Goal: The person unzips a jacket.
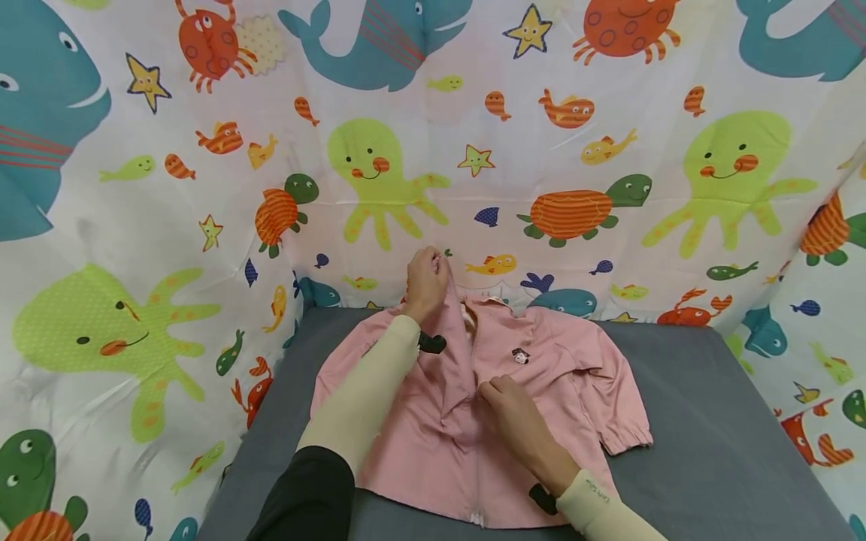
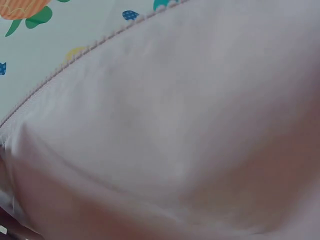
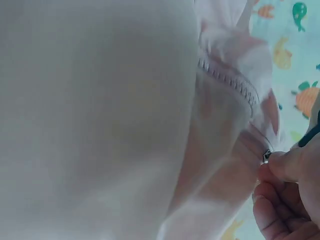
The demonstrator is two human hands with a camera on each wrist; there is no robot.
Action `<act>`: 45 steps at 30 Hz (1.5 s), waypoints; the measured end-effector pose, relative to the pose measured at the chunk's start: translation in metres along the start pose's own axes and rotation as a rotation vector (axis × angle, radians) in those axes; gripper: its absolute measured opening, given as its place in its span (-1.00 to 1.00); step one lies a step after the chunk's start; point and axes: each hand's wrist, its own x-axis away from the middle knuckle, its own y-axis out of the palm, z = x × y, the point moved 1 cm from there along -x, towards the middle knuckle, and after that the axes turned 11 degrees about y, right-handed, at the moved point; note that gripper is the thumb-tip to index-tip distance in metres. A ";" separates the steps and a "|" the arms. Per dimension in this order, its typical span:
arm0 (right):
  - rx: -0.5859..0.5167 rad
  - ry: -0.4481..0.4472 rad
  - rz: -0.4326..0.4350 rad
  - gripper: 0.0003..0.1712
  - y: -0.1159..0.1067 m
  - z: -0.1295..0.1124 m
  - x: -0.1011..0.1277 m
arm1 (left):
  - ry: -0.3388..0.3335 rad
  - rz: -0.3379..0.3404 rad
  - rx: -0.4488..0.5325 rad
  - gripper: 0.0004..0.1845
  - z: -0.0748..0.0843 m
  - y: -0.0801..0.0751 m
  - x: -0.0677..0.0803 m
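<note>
A pink jacket (image 1: 433, 451) with a front zipper (image 1: 476, 451) lies spread on the grey surface, open at the top and closed lower down. My left hand (image 1: 426, 282) grips the upper edge of its left front near the collar and holds that cloth raised. My right hand (image 1: 517, 421) is at the middle of the front, pinching the zipper pull where the two sides meet. In the right wrist view, a thumb and finger meet at a small metal zipper pull (image 3: 267, 156). Pale pink cloth (image 2: 150, 115) fills most of the left wrist view, with zipper teeth along its edge.
The grey tabletop (image 1: 690, 421) extends to both sides of the jacket. Behind and beside it hangs a white curtain (image 1: 501, 45) printed with sea animals. The jacket's right sleeve (image 1: 619, 383) lies bent outward, and a small dark motif (image 1: 520, 356) sits on the chest.
</note>
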 end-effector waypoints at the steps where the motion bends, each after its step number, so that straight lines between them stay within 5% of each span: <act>1: 0.000 -0.004 -0.001 -0.72 -0.001 -0.004 0.004 | 0.005 0.007 0.001 -0.81 -0.001 0.000 -0.002; 10: 0.032 -0.043 -0.058 -0.71 -0.017 -0.030 0.041 | 0.042 0.031 -0.006 -0.80 0.003 -0.008 -0.020; 18: 0.053 -0.098 -0.150 -0.56 -0.033 -0.048 0.057 | -0.052 0.011 -0.043 -0.75 0.008 -0.018 -0.039; 27: -0.075 -0.087 -0.420 -0.72 -0.047 -0.062 0.081 | -0.142 0.040 -0.042 -0.72 0.008 -0.023 -0.054; 40: -0.149 -0.160 -0.420 -0.82 -0.047 -0.064 0.095 | -0.184 0.062 -0.071 -0.73 0.011 -0.029 -0.060; 45: -0.198 -0.152 -0.546 -0.85 -0.046 -0.059 0.096 | -0.157 -0.018 0.013 -0.72 0.005 -0.030 -0.052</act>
